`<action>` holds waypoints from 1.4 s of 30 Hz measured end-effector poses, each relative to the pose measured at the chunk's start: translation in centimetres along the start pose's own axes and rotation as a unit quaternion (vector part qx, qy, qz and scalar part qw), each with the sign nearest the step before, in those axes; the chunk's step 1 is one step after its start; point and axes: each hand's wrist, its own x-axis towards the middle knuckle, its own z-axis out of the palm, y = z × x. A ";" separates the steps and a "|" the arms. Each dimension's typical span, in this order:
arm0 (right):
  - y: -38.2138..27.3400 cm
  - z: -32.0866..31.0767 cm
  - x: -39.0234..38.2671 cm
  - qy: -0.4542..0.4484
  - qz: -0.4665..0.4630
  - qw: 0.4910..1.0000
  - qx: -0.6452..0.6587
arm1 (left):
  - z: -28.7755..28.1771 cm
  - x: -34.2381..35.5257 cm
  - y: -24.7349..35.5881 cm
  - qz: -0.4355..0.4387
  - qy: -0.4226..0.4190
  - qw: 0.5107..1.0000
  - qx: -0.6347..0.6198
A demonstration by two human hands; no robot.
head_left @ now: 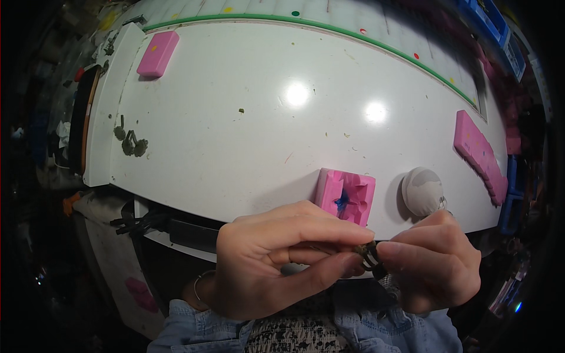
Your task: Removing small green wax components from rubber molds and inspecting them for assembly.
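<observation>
Near the front edge of the table, my left hand (282, 253) and my right hand (436, 262) meet. Between their fingertips is a small dark olive piece with thin strips (369, 256); its exact kind is too small to make out. Thumb and forefinger of each hand pinch it, the left from one side and the right from the other. Just beyond my left fingertips stands a pink block (348, 194) with a jagged hollow and a blue stain inside, like a mould. A rounded grey and white padded thing (422, 191) sits beyond my right hand.
Several dark olive pieces (133, 143) lie at the left of the white table (235, 153). One pink block (159, 54) rests at the far left, and a row of pink blocks (479, 153) at the right. A green strip (306, 22) borders the far edge.
</observation>
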 end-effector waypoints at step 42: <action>-1.0 0.0 -0.6 0.053 0.075 0.994 -0.058 | 1.0 0.4 0.6 0.062 0.004 0.967 0.247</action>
